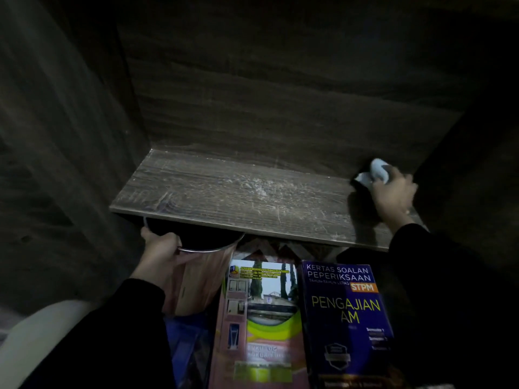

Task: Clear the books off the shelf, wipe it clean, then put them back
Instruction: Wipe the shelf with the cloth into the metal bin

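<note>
The dark wooden shelf (238, 192) is bare of books and shows pale dust streaks across its middle. My right hand (394, 192) presses a light blue cloth (375, 172) onto the shelf's far right corner. Below the shelf's front edge, my left hand (160, 251) grips the rim of a shiny metal bin (202, 265) with a dark opening. Two books lie flat below: a pink and green one (261, 318) and a dark blue one (345, 313) titled "Pengajian Am".
Dark wooden side walls (61, 136) and a back panel (280, 94) enclose the shelf. A pale rounded object (36, 341) sits at the lower left. Something blue (182, 346) lies under the bin.
</note>
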Tool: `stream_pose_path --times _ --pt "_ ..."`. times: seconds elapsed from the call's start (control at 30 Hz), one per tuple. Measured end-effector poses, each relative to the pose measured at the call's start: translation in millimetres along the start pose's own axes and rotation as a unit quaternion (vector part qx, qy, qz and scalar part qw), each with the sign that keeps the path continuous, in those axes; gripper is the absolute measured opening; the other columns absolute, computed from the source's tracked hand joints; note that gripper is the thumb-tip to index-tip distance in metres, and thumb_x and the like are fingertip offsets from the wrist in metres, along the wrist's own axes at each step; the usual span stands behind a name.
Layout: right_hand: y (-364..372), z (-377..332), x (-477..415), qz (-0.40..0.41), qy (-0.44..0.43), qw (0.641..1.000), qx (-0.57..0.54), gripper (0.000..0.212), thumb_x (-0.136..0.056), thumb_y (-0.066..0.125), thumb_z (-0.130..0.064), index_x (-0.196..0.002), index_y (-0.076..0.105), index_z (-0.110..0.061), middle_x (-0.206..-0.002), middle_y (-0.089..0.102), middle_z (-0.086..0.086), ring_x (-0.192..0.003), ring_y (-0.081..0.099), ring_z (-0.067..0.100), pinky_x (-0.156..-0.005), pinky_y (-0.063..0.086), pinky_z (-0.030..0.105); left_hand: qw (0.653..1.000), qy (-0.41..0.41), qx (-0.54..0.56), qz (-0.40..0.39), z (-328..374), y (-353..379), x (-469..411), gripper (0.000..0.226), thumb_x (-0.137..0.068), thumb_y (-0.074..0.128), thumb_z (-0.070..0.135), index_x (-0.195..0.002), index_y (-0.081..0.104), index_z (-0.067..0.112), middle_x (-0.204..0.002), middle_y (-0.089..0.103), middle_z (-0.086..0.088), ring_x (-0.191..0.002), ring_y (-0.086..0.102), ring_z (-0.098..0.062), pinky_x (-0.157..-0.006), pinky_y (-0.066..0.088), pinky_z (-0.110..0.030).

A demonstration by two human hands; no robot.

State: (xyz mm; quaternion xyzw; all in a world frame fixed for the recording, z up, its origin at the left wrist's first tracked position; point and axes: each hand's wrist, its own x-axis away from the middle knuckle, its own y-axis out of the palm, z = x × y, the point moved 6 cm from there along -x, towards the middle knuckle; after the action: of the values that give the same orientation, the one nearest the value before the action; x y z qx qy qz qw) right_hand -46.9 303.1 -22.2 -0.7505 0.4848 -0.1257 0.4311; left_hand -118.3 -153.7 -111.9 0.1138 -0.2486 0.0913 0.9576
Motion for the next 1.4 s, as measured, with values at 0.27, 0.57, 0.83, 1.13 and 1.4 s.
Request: stream_pose_path --times 0.27,0.57,0.83,1.13,1.4 --pt "6.8 42.3 -49.3 -0.093 -0.031 0.983 0.152 0.049 -0.092 0.059 -0.023 -0.137 0.046 -0.008 -0.138 0.037 0.027 -0.124 0.03 0.047 -0.101 0.03 0.05 1.0 0.001 -0.004 -0.002 1.0 1.0 -1.1 0.071 -0.083 0.028 -0.021 -0.144 0.016 0.012 -0.121 0.031 -0.009 -0.099 0.045 -0.036 -0.037 0.052 -0.04" --pt "16.4 23.1 -40.3 -0.159 -0.029 0.987 -0.013 0.032 -0.083 0.057 -0.031 -0.113 0.067 -0.024 -0.121 0.063 0.013 -0.12 0.051 0.027 -0.102 0.041 0.039 1.0 0.005 -0.011 0.004 -2.0 -0.8 -14.0 0.07 -0.08 0.029 -0.022 -0.141 0.023 0.012 -0.122 0.035 -0.015 -0.097 0.047 -0.041 -0.035 0.051 -0.039" --pt "17.0 44.9 -43.5 -0.096 0.003 0.989 0.115 0.047 -0.089 0.056 -0.018 -0.135 0.045 -0.012 -0.139 0.04 0.024 -0.128 0.03 0.044 -0.106 0.025 0.052 1.0 -0.005 -0.016 0.003 -3.2 -2.0 -16.5 0.069 -0.08 0.027 -0.022 -0.139 0.023 0.013 -0.128 0.034 -0.02 -0.107 0.046 -0.044 -0.035 0.051 -0.042" --pt "44.6 8.8 -13.8 -0.11 0.018 0.989 0.098 0.05 -0.09 0.043 -0.018 -0.14 0.039 -0.014 -0.148 0.032 0.016 -0.136 0.024 0.039 -0.112 0.013 0.054 1.0 -0.006 -0.022 0.014 -4.3 -0.2 -17.6 0.065 -0.082 0.027 -0.021 -0.139 0.022 0.008 -0.117 0.038 -0.016 -0.082 0.051 -0.033 -0.031 0.049 -0.038" --pt "96.8 -67.3 41.2 -0.148 -0.113 0.979 0.084 0.051 -0.084 0.051 -0.015 -0.134 0.048 -0.02 -0.142 0.045 0.008 -0.128 0.027 0.036 -0.103 0.023 0.045 1.0 0.004 -0.019 0.016 -1.8 2.5 -13.6 0.066 -0.082 0.027 -0.022 -0.14 0.021 0.008 -0.117 0.035 -0.015 -0.087 0.05 -0.038 -0.031 0.049 -0.035"
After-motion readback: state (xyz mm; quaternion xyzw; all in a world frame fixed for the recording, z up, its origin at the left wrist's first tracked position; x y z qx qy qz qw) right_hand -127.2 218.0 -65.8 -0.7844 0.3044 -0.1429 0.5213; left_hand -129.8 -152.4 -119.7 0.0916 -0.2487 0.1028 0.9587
